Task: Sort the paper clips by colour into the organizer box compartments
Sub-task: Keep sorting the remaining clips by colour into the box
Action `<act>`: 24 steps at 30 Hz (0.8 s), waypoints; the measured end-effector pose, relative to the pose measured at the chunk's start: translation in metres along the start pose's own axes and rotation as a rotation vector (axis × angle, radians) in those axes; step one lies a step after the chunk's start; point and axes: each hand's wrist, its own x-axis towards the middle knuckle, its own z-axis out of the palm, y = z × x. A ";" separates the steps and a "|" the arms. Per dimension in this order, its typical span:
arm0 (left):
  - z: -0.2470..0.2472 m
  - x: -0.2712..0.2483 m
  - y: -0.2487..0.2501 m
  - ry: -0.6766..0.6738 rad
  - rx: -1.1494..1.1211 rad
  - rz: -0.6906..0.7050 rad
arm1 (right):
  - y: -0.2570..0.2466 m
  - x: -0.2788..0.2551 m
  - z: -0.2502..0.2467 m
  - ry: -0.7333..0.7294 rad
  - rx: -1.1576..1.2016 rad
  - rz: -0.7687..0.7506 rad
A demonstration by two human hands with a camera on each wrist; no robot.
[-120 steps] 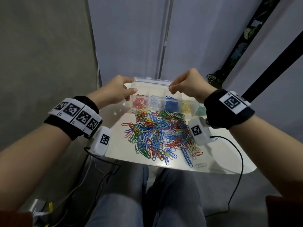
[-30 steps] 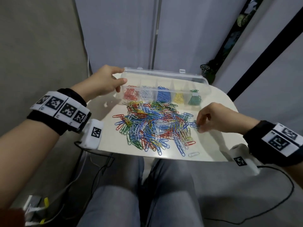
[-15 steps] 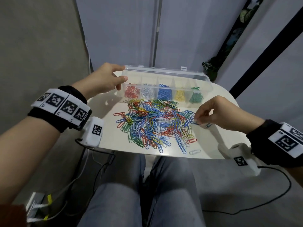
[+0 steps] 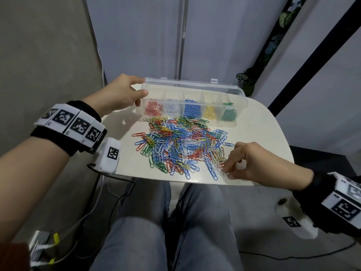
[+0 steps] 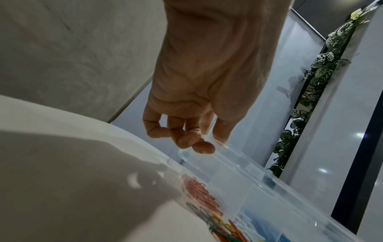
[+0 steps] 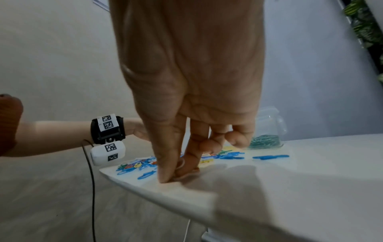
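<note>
The right hand has dropped from the pile's edge to the desk's near rim, fingers pinching a white clip (white compartment next); left hand still grips the organizer box.

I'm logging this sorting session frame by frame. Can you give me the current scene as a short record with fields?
left hand: holds the left end of the organizer box's raised lid
right hand: fingertips pinched at the table surface by the near right edge of the pile; clip in grip unclear
organizer box: open; compartments left to right red, white, blue, yellow, green
mixed paper clips: unsorted pile before the box
table: white
</note>
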 end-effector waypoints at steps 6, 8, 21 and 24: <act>0.000 0.000 0.000 0.003 -0.004 -0.001 | 0.000 0.012 0.001 0.012 -0.128 -0.034; 0.000 0.000 0.000 0.003 -0.004 0.003 | -0.003 0.013 0.001 0.000 -0.156 -0.055; 0.000 0.001 0.000 -0.001 -0.012 0.008 | -0.032 0.045 -0.030 0.118 0.039 -0.059; 0.000 0.001 0.000 -0.004 -0.013 0.008 | -0.054 0.076 -0.049 0.273 0.234 -0.065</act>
